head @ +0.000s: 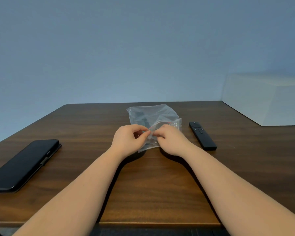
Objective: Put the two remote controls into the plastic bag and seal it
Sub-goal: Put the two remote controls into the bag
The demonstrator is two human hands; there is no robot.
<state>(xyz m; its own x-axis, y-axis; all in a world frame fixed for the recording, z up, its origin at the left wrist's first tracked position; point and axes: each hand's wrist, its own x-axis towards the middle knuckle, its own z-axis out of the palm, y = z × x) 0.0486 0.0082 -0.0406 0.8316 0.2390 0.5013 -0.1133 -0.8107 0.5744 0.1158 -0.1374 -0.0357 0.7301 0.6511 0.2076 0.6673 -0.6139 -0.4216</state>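
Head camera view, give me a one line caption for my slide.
Both hands, left hand and right hand, pinch the plastic bag mouth; one remote control waits beside it.

We see a counter [160,193] of dark brown wood grain, smooth with a low sheen. On it lies a plastic bag [152,114] — thin, clear film, crinkled and faintly glossy, with a red strip along its mouth. The remote control [202,135] beside it looks like matt black plastic. At the left we find a phone [22,165] with a glossy black face, set in a dull dark case. The white box [266,99] at the right looks smooth and matt.
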